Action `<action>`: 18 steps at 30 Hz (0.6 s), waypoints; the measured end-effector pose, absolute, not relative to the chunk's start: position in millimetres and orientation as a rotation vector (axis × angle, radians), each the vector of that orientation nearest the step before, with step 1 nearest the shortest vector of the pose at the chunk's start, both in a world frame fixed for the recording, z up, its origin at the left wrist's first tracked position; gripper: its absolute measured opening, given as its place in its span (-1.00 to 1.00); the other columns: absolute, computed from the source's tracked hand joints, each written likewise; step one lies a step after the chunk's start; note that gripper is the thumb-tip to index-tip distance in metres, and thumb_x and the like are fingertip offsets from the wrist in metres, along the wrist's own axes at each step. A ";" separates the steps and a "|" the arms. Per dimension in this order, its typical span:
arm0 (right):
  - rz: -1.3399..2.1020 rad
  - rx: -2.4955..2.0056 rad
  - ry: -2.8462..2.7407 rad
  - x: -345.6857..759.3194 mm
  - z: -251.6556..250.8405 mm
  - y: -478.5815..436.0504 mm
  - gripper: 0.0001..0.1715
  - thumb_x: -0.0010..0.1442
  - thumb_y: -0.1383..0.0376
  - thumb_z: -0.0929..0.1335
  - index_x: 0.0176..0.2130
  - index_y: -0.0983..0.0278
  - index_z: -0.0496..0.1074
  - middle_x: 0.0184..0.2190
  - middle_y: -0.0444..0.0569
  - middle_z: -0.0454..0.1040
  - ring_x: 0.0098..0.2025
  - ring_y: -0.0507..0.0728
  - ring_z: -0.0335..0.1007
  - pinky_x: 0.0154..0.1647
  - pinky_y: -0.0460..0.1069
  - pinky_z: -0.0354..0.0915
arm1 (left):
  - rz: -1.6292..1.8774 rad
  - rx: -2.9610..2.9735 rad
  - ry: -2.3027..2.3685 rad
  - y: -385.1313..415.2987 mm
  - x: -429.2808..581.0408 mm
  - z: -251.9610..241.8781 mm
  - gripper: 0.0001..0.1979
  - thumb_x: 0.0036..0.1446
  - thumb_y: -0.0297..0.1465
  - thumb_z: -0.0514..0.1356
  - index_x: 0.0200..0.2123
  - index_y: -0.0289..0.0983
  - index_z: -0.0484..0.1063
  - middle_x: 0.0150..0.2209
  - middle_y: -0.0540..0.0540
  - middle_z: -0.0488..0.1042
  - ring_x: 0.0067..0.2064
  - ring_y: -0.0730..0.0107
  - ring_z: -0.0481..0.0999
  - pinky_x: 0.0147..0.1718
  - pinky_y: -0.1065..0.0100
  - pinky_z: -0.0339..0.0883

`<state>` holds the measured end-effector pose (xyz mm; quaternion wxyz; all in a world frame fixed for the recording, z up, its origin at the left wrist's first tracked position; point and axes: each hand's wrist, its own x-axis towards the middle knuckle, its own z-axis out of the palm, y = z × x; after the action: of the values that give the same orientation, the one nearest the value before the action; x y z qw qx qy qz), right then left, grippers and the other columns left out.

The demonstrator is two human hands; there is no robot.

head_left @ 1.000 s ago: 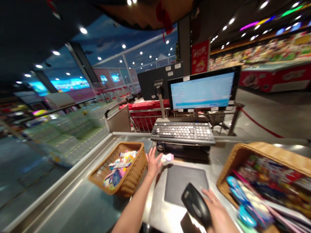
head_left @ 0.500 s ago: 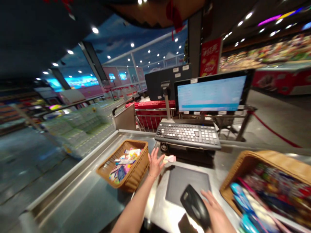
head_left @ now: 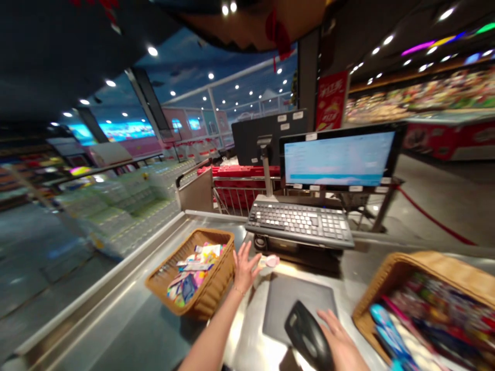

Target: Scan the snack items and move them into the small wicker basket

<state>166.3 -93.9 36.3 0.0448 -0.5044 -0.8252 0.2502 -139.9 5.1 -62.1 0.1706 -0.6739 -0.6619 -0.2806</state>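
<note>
My left hand [head_left: 245, 269] is open with its fingers spread, holding nothing. Just beyond its fingertips lies a small pink packet [head_left: 269, 261], a narrow gap away. My right hand [head_left: 336, 337] grips a black handheld barcode scanner [head_left: 308, 337] above a dark grey scanning plate [head_left: 297, 309]. A wicker basket [head_left: 218, 273] of colourful packets stands left of my left hand. Another wicker basket [head_left: 425, 265], full of bright packaged goods, sits to the right of my right hand, its contents blurred.
A steel checkout counter [head_left: 135, 319] runs ahead, with a keyboard [head_left: 299, 221] and a monitor [head_left: 338, 157] behind the plate. A metal railing [head_left: 240, 193] and red crates stand beyond, with shrink-wrapped bottle packs to the left and a red-fronted freezer at the right.
The whole scene sits slightly lower in view. My hands stay close to the pink packet and scanning plate, and the right basket shows less of its contents.
</note>
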 end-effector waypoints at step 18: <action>0.533 -1.393 -2.491 172.1 -20.0 -78.0 -0.40 -0.05 0.34 0.42 0.04 0.39 0.54 0.21 0.36 0.42 0.29 0.54 0.25 0.26 0.29 0.29 | -0.761 -1.868 -1.844 5.1 -144.4 -57.0 -0.65 0.08 -0.37 0.32 -0.03 -0.03 0.56 0.35 -0.21 0.21 0.36 -0.09 0.14 0.23 -0.37 -0.01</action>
<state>172.1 -78.0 -20.0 0.1186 -0.4763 -0.8519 0.1823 -144.4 5.1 -57.0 0.2030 -0.6694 -0.6606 -0.2725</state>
